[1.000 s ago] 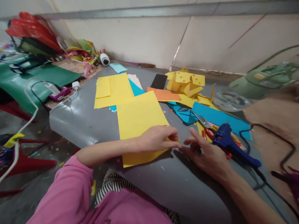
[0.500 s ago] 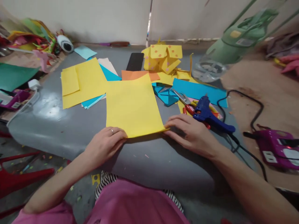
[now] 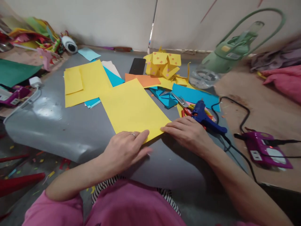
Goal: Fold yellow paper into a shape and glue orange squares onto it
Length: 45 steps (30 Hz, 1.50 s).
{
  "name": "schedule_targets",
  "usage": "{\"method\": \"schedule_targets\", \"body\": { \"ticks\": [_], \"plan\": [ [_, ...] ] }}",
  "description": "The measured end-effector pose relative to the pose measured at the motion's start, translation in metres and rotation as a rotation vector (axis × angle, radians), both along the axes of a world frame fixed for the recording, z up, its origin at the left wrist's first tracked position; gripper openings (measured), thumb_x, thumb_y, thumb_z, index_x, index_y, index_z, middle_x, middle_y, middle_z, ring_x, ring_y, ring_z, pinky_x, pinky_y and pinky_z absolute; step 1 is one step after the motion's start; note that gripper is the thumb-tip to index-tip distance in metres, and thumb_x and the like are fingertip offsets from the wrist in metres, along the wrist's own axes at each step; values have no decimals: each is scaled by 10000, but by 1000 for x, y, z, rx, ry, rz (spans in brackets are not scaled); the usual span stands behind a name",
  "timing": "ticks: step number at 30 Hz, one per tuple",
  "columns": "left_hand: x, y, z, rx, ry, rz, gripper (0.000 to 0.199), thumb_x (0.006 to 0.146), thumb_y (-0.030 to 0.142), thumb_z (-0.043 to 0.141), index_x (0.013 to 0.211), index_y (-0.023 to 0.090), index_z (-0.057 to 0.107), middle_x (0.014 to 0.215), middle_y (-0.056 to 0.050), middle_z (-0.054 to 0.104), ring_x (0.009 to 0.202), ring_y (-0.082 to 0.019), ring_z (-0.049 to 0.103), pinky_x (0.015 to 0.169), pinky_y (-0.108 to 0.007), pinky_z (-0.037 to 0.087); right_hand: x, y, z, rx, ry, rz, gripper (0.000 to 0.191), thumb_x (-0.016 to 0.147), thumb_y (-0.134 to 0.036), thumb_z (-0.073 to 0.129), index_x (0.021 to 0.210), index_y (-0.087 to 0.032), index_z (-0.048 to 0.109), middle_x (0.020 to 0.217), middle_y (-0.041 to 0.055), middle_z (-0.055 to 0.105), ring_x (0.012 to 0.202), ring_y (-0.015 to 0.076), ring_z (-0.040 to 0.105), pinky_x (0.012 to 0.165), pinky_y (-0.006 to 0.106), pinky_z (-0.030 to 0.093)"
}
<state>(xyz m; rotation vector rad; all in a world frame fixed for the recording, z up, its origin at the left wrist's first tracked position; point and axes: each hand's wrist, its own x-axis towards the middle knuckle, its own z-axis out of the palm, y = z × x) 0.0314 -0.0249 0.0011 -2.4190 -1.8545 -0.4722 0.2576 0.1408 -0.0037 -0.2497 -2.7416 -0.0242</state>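
A yellow sheet of paper (image 3: 134,108) lies slanted on the grey table in front of me, its near edge turned towards my body. My left hand (image 3: 128,147), with a ring on one finger, rests on the near left part of that edge. Its index finger lies on the paper and its thumb is spread apart below the edge. At the near right corner my right hand (image 3: 188,133) holds the sheet, fingers close together; its thumb is hidden. A blue hot glue gun (image 3: 203,116) lies just beyond my right hand, beside red-handled scissors (image 3: 181,101).
More yellow sheets (image 3: 94,81) lie at the left over blue paper. At the back stand a yellow spotted paper model (image 3: 162,64) and a black phone (image 3: 137,66). A blue strip (image 3: 195,95), a purple power strip (image 3: 265,147) with cables and a green bottle (image 3: 225,51) are on the right.
The yellow sheet has turned, its far end swinging left. My left hand has slid right along the near edge, and its thumb is now apart from the paper. The view has shifted slightly.
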Motion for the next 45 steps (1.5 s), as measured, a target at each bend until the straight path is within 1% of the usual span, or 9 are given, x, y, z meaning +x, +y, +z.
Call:
{"method": "schedule_targets", "body": {
  "ticks": [2, 5, 8, 11, 14, 19, 24, 32, 45],
  "plan": [
    [-12, -2, 5, -73, -91, -175, 688, 915, 595, 590, 1449, 181, 461, 1308, -135, 702, 1160, -261, 686, 974, -383, 542, 4, 5, 1, -133, 42, -43, 268, 1002, -159, 485, 1026, -239, 740, 956, 49, 796, 868, 192, 709, 784, 327, 520],
    [-37, -9, 6, -52, -32, -217, 599, 956, 396, 588, 1503, 223, 416, 1473, -119, 588, 1384, -275, 535, 1188, -484, 377, 7, 13, 0, -349, 120, -48, 234, 1005, -204, 498, 1032, -241, 728, 1005, 59, 786, 928, 190, 725, 821, 321, 560],
    [-52, -16, 0, 89, 61, -182, 388, 970, 106, 442, 1309, 198, 606, 1305, -99, 712, 1204, -221, 677, 1094, -429, 486, 4, 16, -4, -405, 113, 31, 192, 991, -221, 533, 997, -222, 725, 1031, 76, 783, 952, 189, 722, 831, 322, 565],
    [-51, -21, -8, 118, 133, -198, 368, 954, 39, 387, 1142, 160, 679, 1129, -79, 783, 963, -189, 757, 937, -365, 585, -1, 15, -12, -331, 16, 34, 216, 997, -251, 525, 965, -228, 738, 1020, 74, 785, 921, 197, 704, 827, 345, 551],
    [-48, -25, -13, 96, 122, -160, 419, 896, 1, 369, 1105, 166, 693, 1101, -61, 792, 929, -195, 764, 829, -326, 611, -3, 16, -18, -278, -35, -14, 263, 1014, -281, 490, 985, -219, 744, 1033, 89, 775, 913, 207, 687, 825, 362, 539],
    [-54, -20, -14, -9, -50, 36, 313, 964, 157, 402, 1124, 214, 664, 991, -39, 803, 804, -167, 754, 619, -247, 539, -1, 19, -22, -259, 1, -71, 274, 1015, -305, 486, 969, -192, 731, 984, 109, 756, 883, 220, 665, 801, 359, 514],
    [-61, 3, -13, -100, -129, 426, 325, 994, 373, 419, 695, 249, 451, 601, 3, 606, 573, -181, 595, 541, -281, 378, -3, 18, -22, -311, 25, -173, 292, 1007, -361, 518, 924, -167, 720, 913, 114, 728, 826, 216, 638, 738, 339, 484],
    [-62, 9, -15, -191, 9, 527, 289, 999, 379, 361, 738, 256, 368, 768, -45, 598, 772, -235, 601, 651, -314, 351, -4, 10, -18, -336, -40, -272, 379, 1001, -397, 527, 738, -167, 671, 832, 93, 699, 771, 206, 596, 732, 340, 420],
    [-63, 14, -22, -306, -12, 707, 265, 964, 422, 398, 777, 235, 428, 755, -36, 605, 740, -213, 581, 629, -292, 291, -3, 1, -16, -315, -82, -305, 326, 966, -386, 609, 742, -155, 665, 846, 86, 679, 805, 223, 610, 756, 344, 425]
  ]
}}
